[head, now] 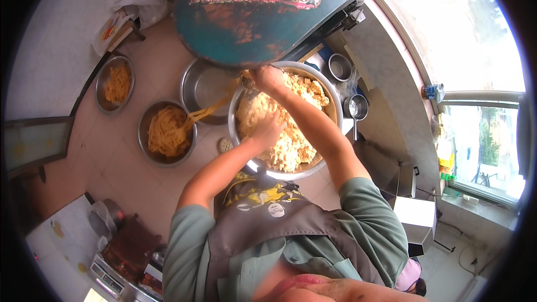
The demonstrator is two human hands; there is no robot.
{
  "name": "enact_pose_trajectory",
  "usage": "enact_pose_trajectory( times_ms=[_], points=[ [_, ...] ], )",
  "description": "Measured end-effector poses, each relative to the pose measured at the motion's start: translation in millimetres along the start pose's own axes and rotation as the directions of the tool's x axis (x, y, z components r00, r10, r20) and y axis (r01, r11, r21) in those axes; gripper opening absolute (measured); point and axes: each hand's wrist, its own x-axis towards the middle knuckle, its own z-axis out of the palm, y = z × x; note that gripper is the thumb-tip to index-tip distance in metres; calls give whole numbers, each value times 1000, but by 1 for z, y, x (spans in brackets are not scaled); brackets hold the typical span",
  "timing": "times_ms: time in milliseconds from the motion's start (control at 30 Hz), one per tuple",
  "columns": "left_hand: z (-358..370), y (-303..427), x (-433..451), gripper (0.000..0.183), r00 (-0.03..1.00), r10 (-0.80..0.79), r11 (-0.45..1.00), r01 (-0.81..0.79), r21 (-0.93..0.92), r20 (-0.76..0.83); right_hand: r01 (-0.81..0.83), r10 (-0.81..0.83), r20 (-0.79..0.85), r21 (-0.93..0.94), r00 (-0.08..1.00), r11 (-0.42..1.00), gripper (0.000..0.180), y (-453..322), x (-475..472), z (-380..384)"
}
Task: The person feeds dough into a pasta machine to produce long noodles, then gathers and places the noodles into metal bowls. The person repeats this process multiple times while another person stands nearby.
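A large metal basin (335, 109) before me holds a heap of crumbly yellow dough (293, 155). My left hand (267, 131) lies over this dough with its fingers spread and touching the crumbs. Farther forward, my right hand (268, 79) is at the lower rim of a worn green machine housing (235, 29), above the basin's far side. Its fingertips are hidden, and whether they grip anything is unclear. From beside that hand, long flat yellow dough strips (209, 111) stretch left across an adjoining metal basin (201, 82) into a metal bowl (144, 151) of coiled strips.
Another bowl (100, 102) with yellow strips stands far left on the tiled floor. A small metal bowl (340, 67) and a saucepan (356, 107) are right of the large basin. A white box (414, 214) stands at lower right, near a partly visible person (407, 276).
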Motion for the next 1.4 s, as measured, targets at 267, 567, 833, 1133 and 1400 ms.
enact_pose_trajectory(
  times_ms=[267, 567, 833, 1133, 1400],
  points=[
    [35, -10, -19, 27, 974, -144, 987, 155, -52, 176, -45, 47, 87, -27, 995, 999, 43, -8, -30, -5],
    [-31, 3, -1, 37, 982, 115, 984, -132, 117, 148, -3, 6, 48, -48, 999, 999, 44, 4, -42, 12],
    [-8, 6, 9, 26, 925, 216, 972, -174, 159, -312, -28, 37, 71, -111, 997, 993, 44, 2, -57, 4],
    [0, -6, 11, 17, 977, 174, 977, -156, 146, -121, -59, 70, 80, -124, 994, 990, 44, -3, -51, 14],
    [12, -11, 9, 9, 981, 167, 970, -182, 162, 99, -5, 4, -30, -27, 1000, 1000, 46, 25, -19, 24]
  ],
)
